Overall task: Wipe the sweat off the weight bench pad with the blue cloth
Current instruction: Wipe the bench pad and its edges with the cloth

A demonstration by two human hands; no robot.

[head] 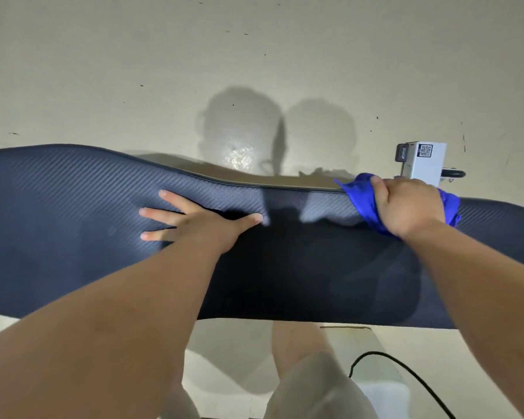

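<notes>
While the left hand (194, 222) lies flat on the pad (73, 207), the right hand (406, 207) clutches the blue cloth (362, 204).

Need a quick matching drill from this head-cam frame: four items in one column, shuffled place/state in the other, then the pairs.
Items
1. left hand
2. right hand
3. white box
4. black cable

States
A. on the floor, near side of the pad
B. closed on the blue cloth at the pad's far edge
C. flat on the bench pad, fingers spread
D. beyond the pad's far edge, code label on it

Pairs: 1-C, 2-B, 3-D, 4-A
</notes>
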